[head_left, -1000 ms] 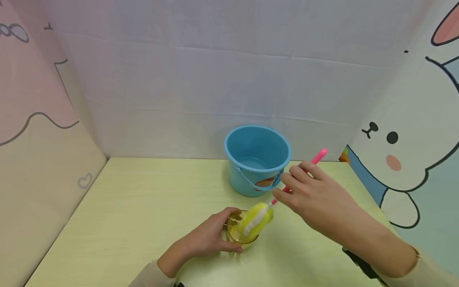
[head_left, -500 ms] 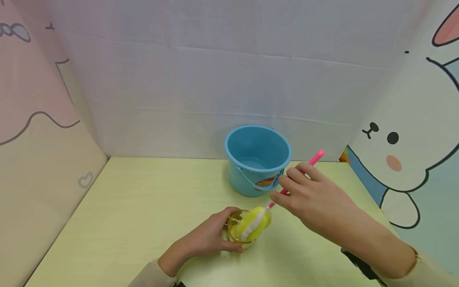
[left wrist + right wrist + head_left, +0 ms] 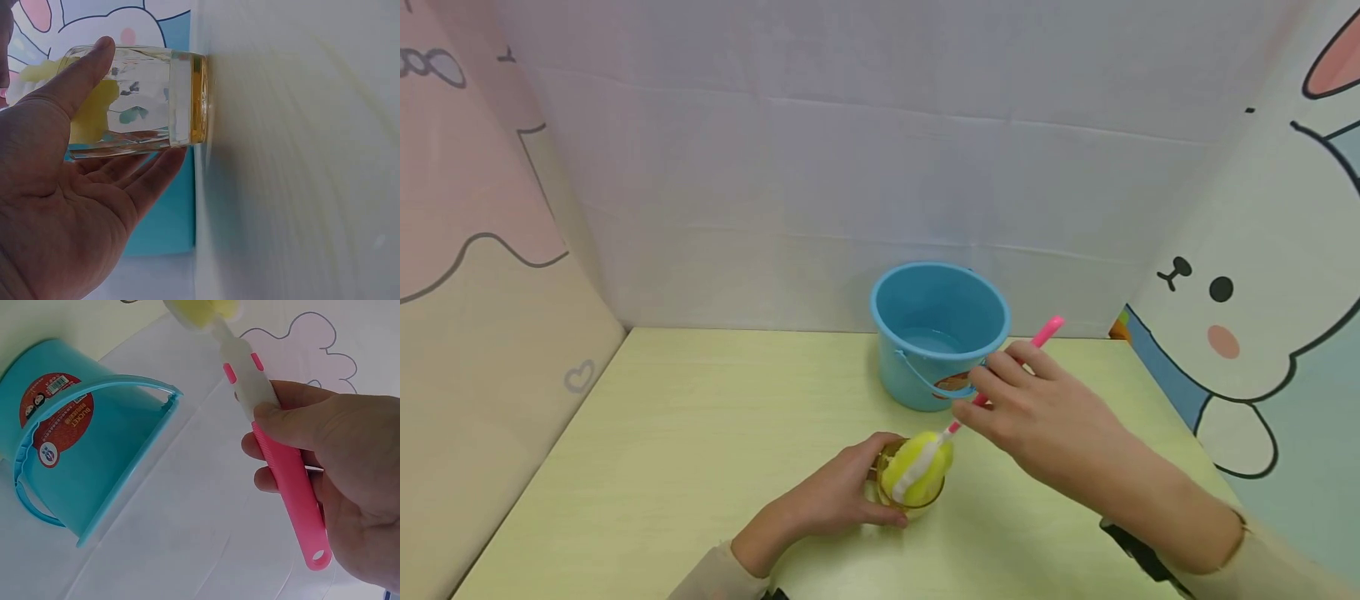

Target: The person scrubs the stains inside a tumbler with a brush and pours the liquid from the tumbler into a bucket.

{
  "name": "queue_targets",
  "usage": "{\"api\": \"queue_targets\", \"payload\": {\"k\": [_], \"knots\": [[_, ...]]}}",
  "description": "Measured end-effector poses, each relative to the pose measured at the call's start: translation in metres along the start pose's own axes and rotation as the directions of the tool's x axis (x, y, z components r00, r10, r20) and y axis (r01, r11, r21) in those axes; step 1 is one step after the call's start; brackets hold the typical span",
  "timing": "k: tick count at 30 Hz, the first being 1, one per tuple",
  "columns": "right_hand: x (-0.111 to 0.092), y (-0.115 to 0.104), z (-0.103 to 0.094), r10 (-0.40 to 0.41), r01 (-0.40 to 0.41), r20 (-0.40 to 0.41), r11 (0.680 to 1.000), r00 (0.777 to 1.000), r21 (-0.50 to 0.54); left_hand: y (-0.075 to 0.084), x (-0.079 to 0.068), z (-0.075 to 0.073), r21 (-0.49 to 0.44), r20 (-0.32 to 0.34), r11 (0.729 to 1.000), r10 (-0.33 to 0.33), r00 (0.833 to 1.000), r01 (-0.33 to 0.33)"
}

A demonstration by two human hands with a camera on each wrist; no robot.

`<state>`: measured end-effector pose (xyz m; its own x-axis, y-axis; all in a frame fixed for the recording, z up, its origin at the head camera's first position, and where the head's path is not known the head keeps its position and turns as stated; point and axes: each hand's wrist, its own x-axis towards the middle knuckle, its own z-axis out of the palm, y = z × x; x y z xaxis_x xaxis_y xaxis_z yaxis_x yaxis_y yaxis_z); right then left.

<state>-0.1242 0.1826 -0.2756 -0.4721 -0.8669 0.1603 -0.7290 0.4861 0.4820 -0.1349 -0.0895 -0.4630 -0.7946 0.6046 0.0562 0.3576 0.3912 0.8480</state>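
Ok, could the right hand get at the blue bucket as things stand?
Probably not to grasp it: the right hand is near the blue bucket with nothing evident in between, but it grips the pink-handled brush and would likely need to release that first.

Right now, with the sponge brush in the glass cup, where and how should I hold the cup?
Probably best by the outer wall of the glass cup, from the left: it stands upright on the table, while the sponge brush slants in from the right, crowding its mouth. The left hand holds it so, thumb on the near side.
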Motion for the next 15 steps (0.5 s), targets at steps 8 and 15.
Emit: {"api": "queue_targets", "payload": {"k": [8,15], "knots": [[0.003,0.000,0.007,-0.002,0.001,-0.051,1.000,0.999,-0.018,0.000,0.000,0.000,-0.012,0.003,1.000,-0.002,1.000,0.002],[0.004,0.001,0.012,0.006,-0.007,-0.063,1.000,0.998,-0.012,0.000,0.000,0.000,-0.030,0.005,1.000,0.006,1.000,-0.006]]}}
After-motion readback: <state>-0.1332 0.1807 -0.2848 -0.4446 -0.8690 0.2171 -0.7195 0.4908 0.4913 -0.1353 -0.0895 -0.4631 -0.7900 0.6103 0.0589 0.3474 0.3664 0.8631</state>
